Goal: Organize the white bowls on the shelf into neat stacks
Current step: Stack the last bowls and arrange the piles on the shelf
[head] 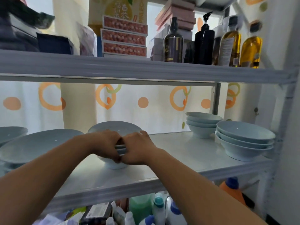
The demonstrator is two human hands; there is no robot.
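A stack of white bowls (116, 148) stands mid-shelf (186, 153), gripped on its near side by both hands: left hand (106, 143) and right hand (138, 148), fingers curled against the rims, thumbs touching; two finished stacks (203, 123) (245, 140) sit well apart at right

There is one view only, from a camera on the person's head, close to the middle shelf (186, 153) and facing it nearly level, tilted slightly down. The upper shelf (146, 69) crosses above; cleaning bottles (159, 207) show below.
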